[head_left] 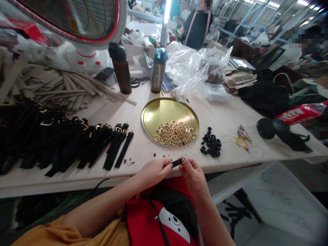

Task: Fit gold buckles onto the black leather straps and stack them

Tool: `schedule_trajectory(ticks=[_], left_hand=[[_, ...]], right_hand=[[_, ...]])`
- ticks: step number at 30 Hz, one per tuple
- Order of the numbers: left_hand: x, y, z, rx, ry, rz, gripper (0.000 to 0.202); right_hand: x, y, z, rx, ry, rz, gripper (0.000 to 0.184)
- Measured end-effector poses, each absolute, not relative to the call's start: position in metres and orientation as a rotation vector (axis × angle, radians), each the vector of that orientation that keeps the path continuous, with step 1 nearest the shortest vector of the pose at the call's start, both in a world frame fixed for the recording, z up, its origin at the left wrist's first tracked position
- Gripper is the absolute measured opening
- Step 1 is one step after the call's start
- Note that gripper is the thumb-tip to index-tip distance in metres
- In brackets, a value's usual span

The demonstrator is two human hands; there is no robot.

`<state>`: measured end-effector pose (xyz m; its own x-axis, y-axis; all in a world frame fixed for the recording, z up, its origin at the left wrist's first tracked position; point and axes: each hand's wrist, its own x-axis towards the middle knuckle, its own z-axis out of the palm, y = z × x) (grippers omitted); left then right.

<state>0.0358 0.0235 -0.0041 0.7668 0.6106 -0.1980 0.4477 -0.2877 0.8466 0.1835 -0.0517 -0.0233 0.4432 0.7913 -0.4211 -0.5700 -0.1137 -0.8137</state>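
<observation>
My left hand is closed round a short black strap at the table's front edge. The fingertips of my right hand pinch the strap's other end. A small gold-brown bit shows at that end, too small to make out. Beyond my hands lies a round gold tray with a heap of small gold buckles at its near side. Small black loops or rings are piled right of the tray. To the left, black straps with gold buckles lie in a row.
Pliers with yellow and pink handles lie at the right, near a black tape-dispenser-like object. Two bottles stand behind the tray beside crumpled clear plastic. A fan and beige strips occupy the back left. A person stands beyond.
</observation>
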Motion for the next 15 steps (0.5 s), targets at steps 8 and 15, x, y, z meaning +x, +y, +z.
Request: schedule_trajectory(ticks=[8, 15], left_hand=[[0.044, 0.015, -0.006, 1.928, 0.775, 0.218, 0.025], [0.042, 0.002, 0.005, 1.859, 0.803, 0.191, 0.018]], right_hand=[[0.168, -0.061, -0.037, -1.183, -0.293, 1.274, 0.021], [0.170, -0.069, -0.026, -1.142, -0.167, 1.215, 0.019]])
